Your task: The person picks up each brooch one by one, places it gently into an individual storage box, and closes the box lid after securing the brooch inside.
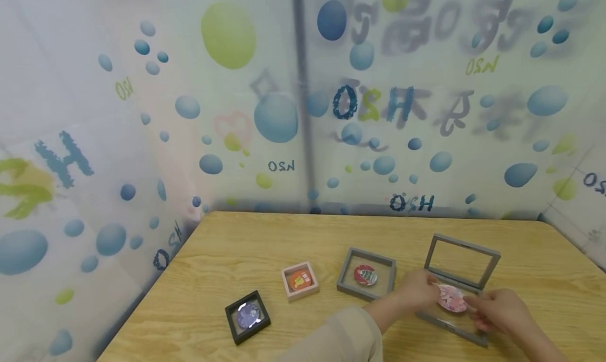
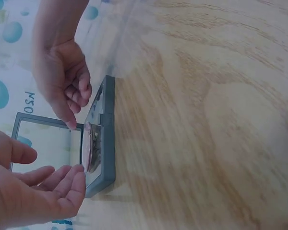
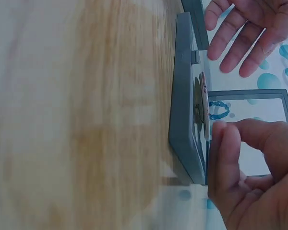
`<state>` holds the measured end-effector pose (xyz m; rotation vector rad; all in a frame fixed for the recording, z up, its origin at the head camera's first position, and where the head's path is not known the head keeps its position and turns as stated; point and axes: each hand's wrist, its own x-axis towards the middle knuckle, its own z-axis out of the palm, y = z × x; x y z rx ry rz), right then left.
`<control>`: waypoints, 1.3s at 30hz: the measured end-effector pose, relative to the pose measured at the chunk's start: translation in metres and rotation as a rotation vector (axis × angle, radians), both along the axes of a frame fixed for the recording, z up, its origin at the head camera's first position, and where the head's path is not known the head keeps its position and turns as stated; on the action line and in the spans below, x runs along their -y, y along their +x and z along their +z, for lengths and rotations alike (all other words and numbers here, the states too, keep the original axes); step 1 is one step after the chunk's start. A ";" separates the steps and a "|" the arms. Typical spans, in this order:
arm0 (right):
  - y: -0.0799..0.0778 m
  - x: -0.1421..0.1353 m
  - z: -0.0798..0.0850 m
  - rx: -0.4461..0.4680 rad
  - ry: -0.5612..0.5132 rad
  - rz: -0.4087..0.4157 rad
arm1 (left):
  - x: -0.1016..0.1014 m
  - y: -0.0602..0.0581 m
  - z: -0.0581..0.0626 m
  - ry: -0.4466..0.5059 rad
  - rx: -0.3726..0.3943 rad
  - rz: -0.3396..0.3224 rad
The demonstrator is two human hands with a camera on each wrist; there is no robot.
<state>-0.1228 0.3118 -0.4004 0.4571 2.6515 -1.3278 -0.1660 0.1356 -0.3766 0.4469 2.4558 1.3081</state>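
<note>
A pink round badge lies over the clear film of the lower half of a grey display frame at the right of the table. The frame's hinged lid stands raised behind it. My right hand pinches the badge's right edge between thumb and fingertips. At its left side is my left hand, fingers extended near the edge. In the left wrist view the left hand has its thumb apart from the fingers; the badge appears edge-on just above the film.
Left of the hands lie a grey frame with a red badge, a pale pink frame with an orange badge, and a black frame with a purple badge. A patterned curtain hangs behind the wooden table.
</note>
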 end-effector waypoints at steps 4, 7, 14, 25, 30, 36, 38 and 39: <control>0.004 -0.004 0.002 0.025 0.173 0.046 | -0.001 -0.010 0.004 0.071 0.022 0.107; 0.007 -0.006 0.000 0.065 0.222 0.076 | -0.003 -0.018 0.011 0.076 0.026 0.160; 0.011 -0.004 -0.012 0.159 0.143 0.101 | -0.010 -0.032 0.028 0.059 0.072 0.164; 0.011 0.006 -0.013 0.101 0.262 0.208 | -0.014 -0.043 0.029 0.071 0.141 0.122; 0.010 0.008 -0.010 0.136 0.291 0.226 | -0.012 -0.046 0.030 0.110 0.149 0.094; 0.009 0.005 -0.014 0.127 0.244 0.227 | -0.012 -0.048 0.028 0.173 0.170 0.091; 0.008 0.003 -0.016 0.115 0.232 0.230 | -0.012 -0.047 0.026 0.192 0.175 0.089; 0.008 0.003 -0.017 0.109 0.230 0.232 | -0.011 -0.047 0.026 0.202 0.178 0.088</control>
